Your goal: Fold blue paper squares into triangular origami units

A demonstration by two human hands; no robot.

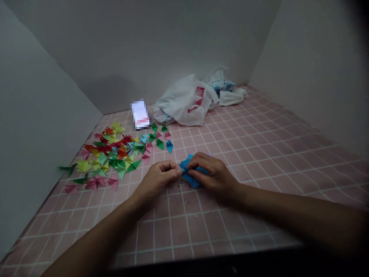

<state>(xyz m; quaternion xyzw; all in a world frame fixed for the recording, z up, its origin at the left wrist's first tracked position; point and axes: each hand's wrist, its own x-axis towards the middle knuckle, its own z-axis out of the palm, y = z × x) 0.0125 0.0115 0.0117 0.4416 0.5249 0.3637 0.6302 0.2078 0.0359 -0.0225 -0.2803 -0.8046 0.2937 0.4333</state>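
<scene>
My left hand (160, 177) is closed in a pinch, thumb against fingertips, on the left end of a small piece of folded blue paper (183, 169). From the other side my right hand (215, 175) also pinches this piece; its fingers cover part of it. Beneath the fingers lies flat blue paper (193, 182), with a bit of yellow showing at its far edge. To the left spreads a heap of small folded paper cranes (118, 154) in red, pink, green, yellow and light blue. One blue paper crane (169, 146) sits at the heap's right edge.
A phone (140, 114) with a lit, blurred screen stands behind the cranes. Beside it lies a crumpled white plastic bag (187, 102), and farther right is a blue-and-white package (223, 85). Pale walls (173, 42) enclose the pink checked tablecloth (276, 154).
</scene>
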